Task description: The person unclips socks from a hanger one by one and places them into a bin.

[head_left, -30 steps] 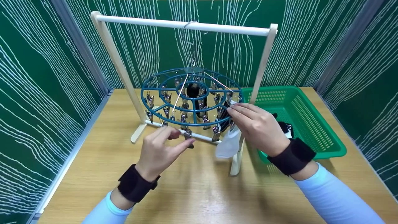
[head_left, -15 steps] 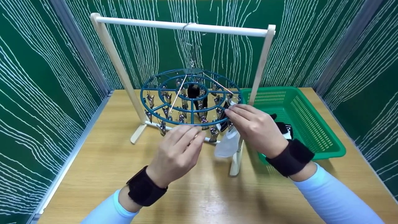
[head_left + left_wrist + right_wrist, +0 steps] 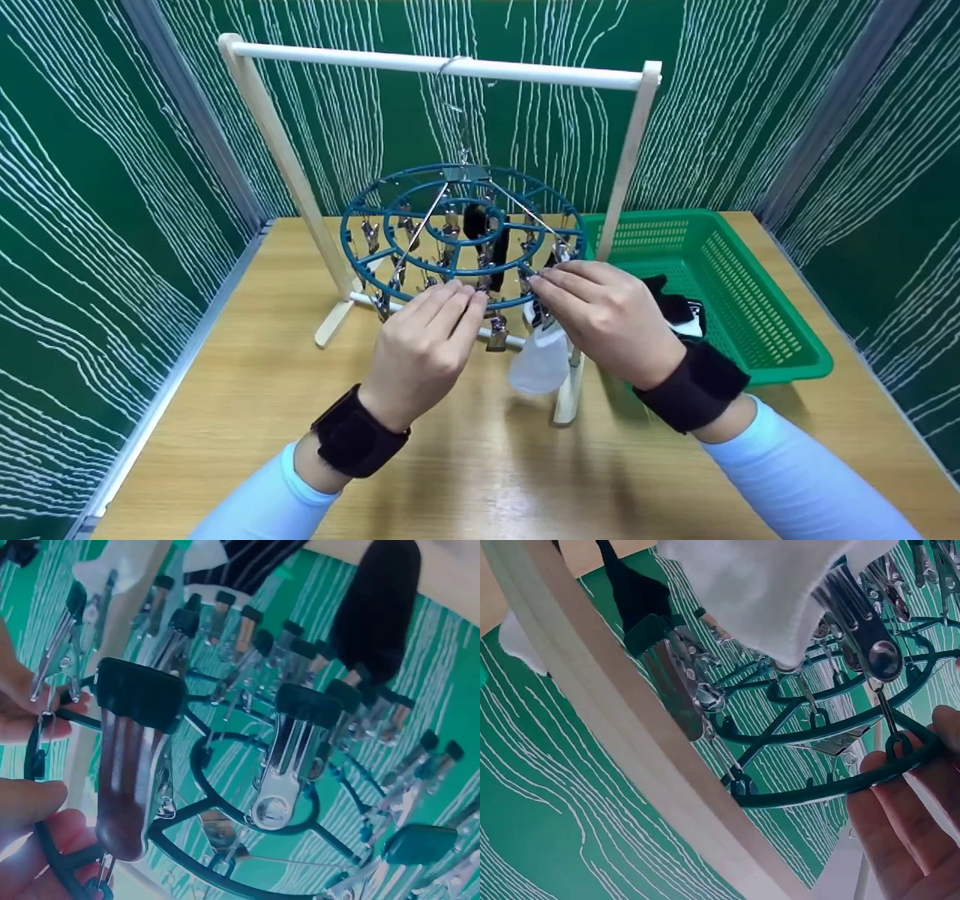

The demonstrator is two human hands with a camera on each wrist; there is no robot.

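A round blue-green clip hanger (image 3: 471, 271) hangs by its hook from a white bar, with metal clips around its rings. My left hand (image 3: 424, 352) grips the near rim; in the left wrist view its thumb and fingers (image 3: 34, 799) lie on either side of it. Farther right, my right hand (image 3: 607, 322) pinches the same rim, its fingers (image 3: 900, 832) under it in the right wrist view. Beside that hand a white sock (image 3: 540, 364) hangs from a clip. A dark sock (image 3: 499, 255) hangs toward the back. My hands hide part of the front rim.
A wooden stand with a white top bar (image 3: 337, 56) frames the hanger. At the right stands a green basket (image 3: 780, 300) holding black and white cloth items (image 3: 679, 311). Green walls with white streaks enclose the wooden table (image 3: 247, 420).
My left hand has moved up and right and taken hold of the rim. The hanger has turned a little, its front clips shifting left. The white sock and right hand moved slightly left.
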